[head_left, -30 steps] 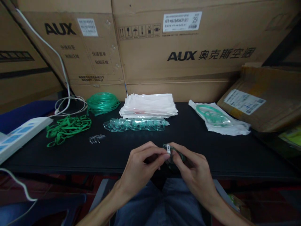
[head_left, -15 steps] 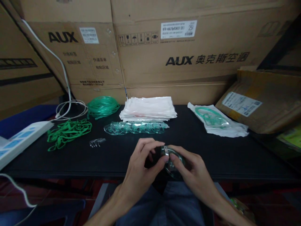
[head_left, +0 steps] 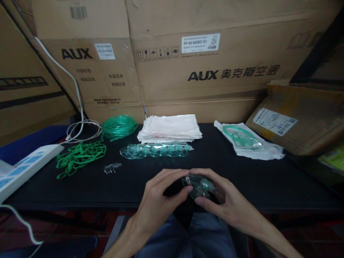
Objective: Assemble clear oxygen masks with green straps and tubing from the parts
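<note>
A clear green-tinted oxygen mask (head_left: 205,186) is between my two hands above the table's front edge. My left hand (head_left: 161,191) pinches a small shiny metal nose strip (head_left: 187,180) at the mask's narrow end between thumb and fingers. My right hand (head_left: 221,191) curls round the mask's far side, thumb below and fingers over the top, hiding part of it. Behind them lies a row of nested oxygen masks (head_left: 156,150). Several thin metal strips (head_left: 112,167) lie to the left, near a tangle of green elastic straps (head_left: 80,157).
Coiled green tubing (head_left: 119,126) and a stack of white pouches (head_left: 169,129) lie at the back of the black table (head_left: 107,193). A packed mask pouch (head_left: 248,140) is at the right, near a cardboard box (head_left: 298,118). A white power strip (head_left: 29,166) stands left.
The mask has turned in my hands, so its green connector now shows. My right hand has spread further round it, and my left fingers have closed over the strip. The view has tilted slightly up.
</note>
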`<action>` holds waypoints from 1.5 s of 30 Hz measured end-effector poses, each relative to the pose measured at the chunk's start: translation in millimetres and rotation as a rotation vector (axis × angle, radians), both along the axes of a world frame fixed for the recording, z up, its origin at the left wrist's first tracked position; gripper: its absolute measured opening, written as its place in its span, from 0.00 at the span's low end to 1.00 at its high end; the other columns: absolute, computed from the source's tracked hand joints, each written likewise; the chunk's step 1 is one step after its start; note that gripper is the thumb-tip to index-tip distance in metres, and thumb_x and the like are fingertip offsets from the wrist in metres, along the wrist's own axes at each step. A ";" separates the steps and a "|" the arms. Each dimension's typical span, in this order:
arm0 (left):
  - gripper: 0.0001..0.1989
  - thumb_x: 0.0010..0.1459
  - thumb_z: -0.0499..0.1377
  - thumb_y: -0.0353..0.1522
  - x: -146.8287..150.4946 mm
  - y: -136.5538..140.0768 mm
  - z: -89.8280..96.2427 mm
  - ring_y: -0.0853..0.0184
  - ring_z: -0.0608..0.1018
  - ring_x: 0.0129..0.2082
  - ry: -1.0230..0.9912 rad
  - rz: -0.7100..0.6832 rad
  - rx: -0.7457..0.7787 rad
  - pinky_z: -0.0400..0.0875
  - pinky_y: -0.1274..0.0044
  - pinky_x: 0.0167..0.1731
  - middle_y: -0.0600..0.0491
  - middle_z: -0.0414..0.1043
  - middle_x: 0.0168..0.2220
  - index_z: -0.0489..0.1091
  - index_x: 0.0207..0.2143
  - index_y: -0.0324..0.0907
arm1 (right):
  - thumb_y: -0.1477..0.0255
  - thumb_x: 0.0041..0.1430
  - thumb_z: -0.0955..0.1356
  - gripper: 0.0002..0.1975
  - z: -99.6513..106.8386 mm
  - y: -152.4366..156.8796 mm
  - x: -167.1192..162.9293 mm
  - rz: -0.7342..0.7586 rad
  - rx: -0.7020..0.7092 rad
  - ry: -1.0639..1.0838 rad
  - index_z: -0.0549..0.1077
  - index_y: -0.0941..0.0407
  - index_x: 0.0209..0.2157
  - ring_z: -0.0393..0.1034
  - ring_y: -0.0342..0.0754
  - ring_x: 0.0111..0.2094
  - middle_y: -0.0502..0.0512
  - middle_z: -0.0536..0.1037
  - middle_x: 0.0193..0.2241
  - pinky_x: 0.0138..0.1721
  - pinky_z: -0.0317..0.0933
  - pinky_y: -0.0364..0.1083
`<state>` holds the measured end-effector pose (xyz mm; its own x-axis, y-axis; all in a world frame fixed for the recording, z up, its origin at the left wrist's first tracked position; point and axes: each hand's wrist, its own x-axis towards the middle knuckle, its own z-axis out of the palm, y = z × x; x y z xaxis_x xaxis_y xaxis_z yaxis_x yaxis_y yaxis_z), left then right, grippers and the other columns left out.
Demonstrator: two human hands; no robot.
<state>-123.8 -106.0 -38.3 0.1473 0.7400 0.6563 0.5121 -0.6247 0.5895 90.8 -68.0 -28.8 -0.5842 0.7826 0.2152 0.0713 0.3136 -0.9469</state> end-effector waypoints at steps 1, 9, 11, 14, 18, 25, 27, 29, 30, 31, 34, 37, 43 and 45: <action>0.19 0.61 0.67 0.26 0.0 0.1 0.1 0.65 0.82 0.47 -0.007 -0.001 0.002 0.78 0.75 0.49 0.51 0.82 0.48 0.75 0.54 0.45 | 0.72 0.61 0.75 0.23 -0.6 0.1 0.8 0.010 0.008 0.003 0.72 0.48 0.56 0.75 0.48 0.54 0.52 0.79 0.52 0.55 0.68 0.42; 0.17 0.62 0.67 0.27 -0.1 -2.3 4.6 0.67 0.81 0.41 -0.027 0.000 -0.096 0.78 0.77 0.43 0.53 0.82 0.43 0.77 0.53 0.47 | 0.70 0.64 0.72 0.17 -2.2 -2.2 0.1 -0.054 0.050 -0.017 0.75 0.49 0.54 0.78 0.47 0.46 0.52 0.82 0.46 0.46 0.72 0.41; 0.17 0.61 0.68 0.27 -0.4 -2.7 5.4 0.66 0.81 0.42 -0.029 -0.028 -0.109 0.78 0.76 0.43 0.53 0.82 0.44 0.77 0.52 0.47 | 0.69 0.64 0.72 0.16 -1.5 -3.4 -0.5 -0.070 0.071 -0.032 0.75 0.50 0.54 0.78 0.47 0.43 0.52 0.82 0.44 0.43 0.72 0.41; 0.17 0.61 0.68 0.27 -0.6 -2.3 6.3 0.66 0.81 0.42 -0.043 -0.054 -0.115 0.78 0.75 0.43 0.52 0.83 0.45 0.78 0.52 0.46 | 0.68 0.65 0.71 0.15 -0.6 -5.0 -1.0 -0.093 0.084 -0.057 0.76 0.51 0.53 0.77 0.45 0.34 0.51 0.83 0.40 0.34 0.70 0.39; 0.17 0.60 0.68 0.26 -0.6 -1.8 6.2 0.67 0.81 0.42 -0.048 -0.073 -0.108 0.77 0.76 0.44 0.53 0.83 0.45 0.78 0.51 0.46 | 0.66 0.66 0.70 0.14 1.7 -6.1 -1.6 -0.112 0.087 -0.057 0.77 0.52 0.52 0.70 0.40 0.23 0.51 0.82 0.39 0.24 0.65 0.38; 0.18 0.62 0.67 0.27 2.8 -4.3 4.5 0.68 0.80 0.39 -0.046 0.014 -0.052 0.76 0.77 0.42 0.53 0.82 0.43 0.75 0.54 0.46 | 0.65 0.66 0.69 0.10 9.7 -5.1 -3.5 -0.121 0.131 -0.081 0.81 0.53 0.44 0.70 0.40 0.21 0.49 0.82 0.31 0.21 0.64 0.37; 0.18 0.64 0.65 0.27 0.1 -3.8 8.2 0.68 0.80 0.40 -0.045 0.040 -0.069 0.76 0.76 0.44 0.53 0.81 0.44 0.74 0.56 0.47 | 0.65 0.65 0.69 0.10 10.1 -4.2 -3.4 -0.131 0.164 -0.098 0.81 0.53 0.42 0.71 0.41 0.20 0.49 0.82 0.29 0.20 0.64 0.38; 0.16 0.66 0.63 0.28 -7.9 -2.7 13.5 0.67 0.80 0.43 -0.010 0.043 -0.079 0.75 0.75 0.46 0.54 0.81 0.45 0.75 0.55 0.48 | 0.65 0.65 0.69 0.10 9.3 -3.1 -3.7 -0.149 0.203 -0.100 0.82 0.52 0.42 0.73 0.43 0.20 0.48 0.83 0.27 0.21 0.66 0.38; 0.14 0.66 0.63 0.28 -14.3 -2.3 16.2 0.67 0.80 0.44 0.019 0.047 -0.078 0.75 0.75 0.47 0.54 0.81 0.45 0.75 0.53 0.48 | 0.65 0.64 0.70 0.10 8.7 -2.6 -3.9 -0.160 0.221 -0.099 0.82 0.52 0.42 0.75 0.44 0.22 0.49 0.83 0.27 0.23 0.68 0.38; 0.13 0.66 0.64 0.29 -22.4 -2.3 18.7 0.66 0.80 0.45 0.047 0.058 -0.072 0.75 0.74 0.47 0.53 0.81 0.45 0.76 0.51 0.48 | 0.64 0.64 0.70 0.10 8.1 -2.3 -4.1 -0.168 0.239 -0.096 0.83 0.51 0.42 0.78 0.46 0.25 0.49 0.84 0.28 0.26 0.71 0.39; 0.08 0.65 0.65 0.30 -54.7 -5.7 23.1 0.63 0.80 0.46 0.123 0.135 -0.066 0.75 0.71 0.48 0.52 0.81 0.46 0.76 0.47 0.46 | 0.65 0.63 0.71 0.09 6.9 -2.8 -4.3 -0.176 0.277 -0.096 0.83 0.50 0.42 0.81 0.48 0.30 0.50 0.86 0.34 0.32 0.74 0.40; 0.03 0.65 0.64 0.33 -94.3 -13.1 22.7 0.61 0.79 0.48 0.228 0.251 -0.086 0.75 0.68 0.50 0.51 0.80 0.47 0.75 0.42 0.46 | 0.65 0.63 0.70 0.10 5.9 -4.0 -3.9 -0.168 0.263 -0.112 0.83 0.50 0.43 0.76 0.45 0.22 0.50 0.86 0.33 0.23 0.70 0.39; 0.22 0.64 0.63 0.45 -160.6 -22.6 17.1 0.56 0.75 0.56 0.404 0.467 -0.205 0.71 0.62 0.57 0.50 0.79 0.51 0.72 0.57 0.50 | 0.64 0.63 0.70 0.11 3.4 -3.3 -3.8 -0.173 0.261 -0.121 0.82 0.51 0.44 0.73 0.43 0.19 0.51 0.85 0.32 0.21 0.68 0.39; 0.25 0.64 0.62 0.48 -172.2 -22.9 14.1 0.54 0.74 0.58 0.428 0.493 -0.237 0.70 0.60 0.59 0.49 0.78 0.53 0.71 0.60 0.49 | 0.64 0.64 0.70 0.11 2.9 -2.9 -3.9 -0.167 0.255 -0.132 0.82 0.51 0.44 0.73 0.43 0.19 0.51 0.85 0.32 0.21 0.68 0.39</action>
<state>-296.0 -128.8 -24.2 -0.0330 0.9034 0.4275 0.9210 -0.1387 0.3641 87.0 -70.9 -25.9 -0.4882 0.8005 0.3478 0.2585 0.5132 -0.8184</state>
